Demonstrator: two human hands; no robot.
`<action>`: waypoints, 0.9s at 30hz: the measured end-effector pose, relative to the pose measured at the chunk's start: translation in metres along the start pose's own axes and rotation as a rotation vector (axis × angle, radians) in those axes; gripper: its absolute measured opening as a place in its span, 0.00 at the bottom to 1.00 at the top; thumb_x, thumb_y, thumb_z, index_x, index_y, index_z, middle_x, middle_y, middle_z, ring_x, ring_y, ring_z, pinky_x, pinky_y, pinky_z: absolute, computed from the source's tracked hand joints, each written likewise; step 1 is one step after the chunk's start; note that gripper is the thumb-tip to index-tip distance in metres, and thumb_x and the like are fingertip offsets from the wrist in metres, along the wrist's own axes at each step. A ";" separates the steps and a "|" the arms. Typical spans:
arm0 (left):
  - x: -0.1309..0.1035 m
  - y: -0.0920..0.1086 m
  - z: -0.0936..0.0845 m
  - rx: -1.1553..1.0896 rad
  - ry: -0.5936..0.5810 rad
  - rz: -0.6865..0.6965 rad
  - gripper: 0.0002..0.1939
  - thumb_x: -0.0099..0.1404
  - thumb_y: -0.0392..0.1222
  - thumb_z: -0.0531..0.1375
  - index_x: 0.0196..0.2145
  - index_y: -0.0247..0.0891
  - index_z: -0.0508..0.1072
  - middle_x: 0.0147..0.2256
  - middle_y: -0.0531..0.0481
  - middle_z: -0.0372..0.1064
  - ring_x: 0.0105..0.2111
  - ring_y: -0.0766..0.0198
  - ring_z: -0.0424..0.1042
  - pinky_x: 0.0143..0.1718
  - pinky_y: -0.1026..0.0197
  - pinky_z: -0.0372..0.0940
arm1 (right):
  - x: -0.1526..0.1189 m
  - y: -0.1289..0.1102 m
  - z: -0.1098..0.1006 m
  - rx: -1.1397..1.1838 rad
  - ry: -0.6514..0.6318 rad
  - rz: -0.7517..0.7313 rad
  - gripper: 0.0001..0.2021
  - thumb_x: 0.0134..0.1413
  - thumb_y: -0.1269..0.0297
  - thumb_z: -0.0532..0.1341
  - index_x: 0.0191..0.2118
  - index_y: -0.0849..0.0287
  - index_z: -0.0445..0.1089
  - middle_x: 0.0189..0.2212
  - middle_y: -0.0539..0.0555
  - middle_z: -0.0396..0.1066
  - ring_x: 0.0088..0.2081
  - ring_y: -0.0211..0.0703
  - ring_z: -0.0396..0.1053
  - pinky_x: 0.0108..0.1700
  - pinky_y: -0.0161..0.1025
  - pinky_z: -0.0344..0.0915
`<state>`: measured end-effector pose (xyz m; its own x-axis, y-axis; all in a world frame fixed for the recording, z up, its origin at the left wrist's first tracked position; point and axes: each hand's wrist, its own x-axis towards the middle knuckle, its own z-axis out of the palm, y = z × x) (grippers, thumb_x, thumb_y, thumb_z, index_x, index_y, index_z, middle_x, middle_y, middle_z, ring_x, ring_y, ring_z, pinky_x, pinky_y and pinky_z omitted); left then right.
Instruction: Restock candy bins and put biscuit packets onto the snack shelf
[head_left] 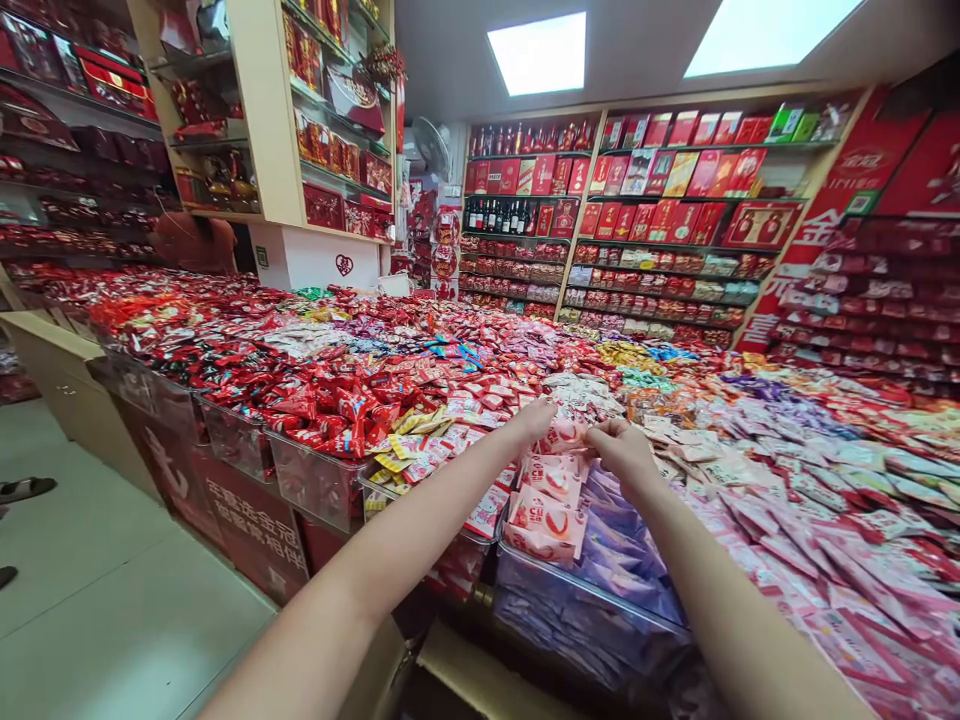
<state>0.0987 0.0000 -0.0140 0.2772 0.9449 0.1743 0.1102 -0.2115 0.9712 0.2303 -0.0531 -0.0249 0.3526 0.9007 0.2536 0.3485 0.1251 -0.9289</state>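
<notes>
Both my hands are over a clear plastic bin (600,592) at the front of the candy display. A pink snack packet (562,437) lies between them. My left hand (537,422) is closed at the packet's left side, its fingertips partly hidden. My right hand (624,456) pinches the packet's right edge between thumb and fingers. Nearer me, more pink packets (546,518) lie in a row along the bin's left side. Purple packets (619,545) fill the right side of that bin.
Bins of red-wrapped candies (322,410) stretch left, and pink sachets (847,560) spread right. An open cardboard box (480,675) sits below the front edge. Shelves of red boxes (660,220) line the back wall. A person's sandalled foot (26,489) shows on the tiled floor at left.
</notes>
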 end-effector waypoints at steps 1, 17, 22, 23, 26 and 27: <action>-0.004 0.001 0.000 -0.004 -0.007 -0.034 0.21 0.57 0.43 0.57 0.48 0.35 0.66 0.47 0.41 0.68 0.40 0.56 0.70 0.39 0.53 0.65 | 0.000 0.000 -0.001 -0.055 -0.002 -0.015 0.05 0.34 0.65 0.57 0.18 0.58 0.59 0.12 0.44 0.58 0.15 0.32 0.55 0.17 0.31 0.49; -0.015 0.007 -0.001 -0.094 -0.021 -0.106 0.33 0.57 0.46 0.54 0.59 0.42 0.52 0.60 0.42 0.52 0.51 0.54 0.64 0.40 0.58 0.65 | 0.003 0.001 -0.009 -0.451 -0.160 -0.004 0.09 0.45 0.57 0.57 0.26 0.58 0.62 0.19 0.53 0.68 0.20 0.39 0.65 0.20 0.33 0.56; -0.013 0.008 -0.001 -0.037 0.012 -0.045 0.30 0.59 0.45 0.52 0.59 0.40 0.53 0.59 0.43 0.54 0.56 0.55 0.57 0.51 0.57 0.57 | 0.007 0.009 -0.009 -0.482 -0.183 -0.088 0.06 0.42 0.62 0.59 0.23 0.58 0.64 0.20 0.53 0.71 0.21 0.40 0.67 0.21 0.34 0.57; -0.013 0.008 -0.002 -0.016 0.013 -0.042 0.30 0.59 0.45 0.53 0.59 0.39 0.53 0.59 0.43 0.54 0.57 0.55 0.56 0.53 0.56 0.55 | 0.008 0.011 -0.010 -0.469 -0.191 -0.104 0.06 0.41 0.62 0.59 0.22 0.58 0.64 0.18 0.52 0.70 0.21 0.40 0.66 0.21 0.34 0.58; -0.013 0.008 -0.004 0.046 0.003 -0.052 0.30 0.59 0.45 0.53 0.58 0.36 0.55 0.60 0.39 0.52 0.58 0.52 0.53 0.56 0.53 0.49 | 0.011 0.017 -0.011 -0.423 -0.172 -0.121 0.06 0.39 0.63 0.61 0.20 0.57 0.65 0.16 0.51 0.69 0.21 0.41 0.66 0.22 0.34 0.59; -0.012 0.008 -0.004 0.062 -0.004 -0.057 0.29 0.60 0.45 0.53 0.58 0.35 0.55 0.60 0.38 0.51 0.58 0.51 0.53 0.56 0.52 0.48 | 0.012 0.018 -0.012 -0.402 -0.146 -0.114 0.05 0.38 0.63 0.62 0.21 0.57 0.65 0.17 0.52 0.69 0.22 0.41 0.67 0.23 0.35 0.60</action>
<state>0.0919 -0.0124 -0.0076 0.2730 0.9547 0.1187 0.1842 -0.1729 0.9676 0.2511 -0.0445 -0.0357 0.1762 0.9434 0.2811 0.6987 0.0813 -0.7108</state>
